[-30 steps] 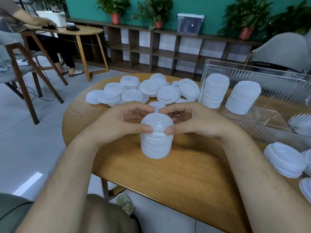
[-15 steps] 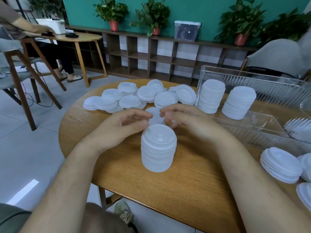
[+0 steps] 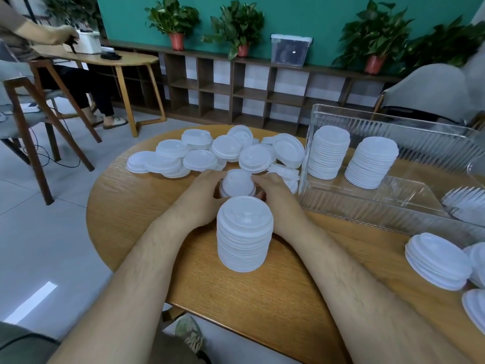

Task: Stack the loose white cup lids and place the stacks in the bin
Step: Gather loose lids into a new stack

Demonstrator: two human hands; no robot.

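A tall stack of white lids [image 3: 244, 235] stands free on the round wooden table [image 3: 147, 206]. Just behind it, my left hand [image 3: 202, 198] and my right hand [image 3: 275, 195] grip a white lid [image 3: 238, 183] from both sides, fingers curled round its rim. Loose white lids [image 3: 210, 153] lie heaped at the table's far side. The clear ribbed bin [image 3: 393, 208] on the right holds two lid stacks [image 3: 328, 153] [image 3: 371, 162].
More stacked lids [image 3: 437, 261] sit at the table's right edge. A person sits at another table [image 3: 110, 59] at the back left, with a wooden chair [image 3: 39, 106] nearby. Shelves with potted plants line the far wall.
Both hands have left the top of the tall stack and reached forward past it. They now grip a lid lying behind the stack.
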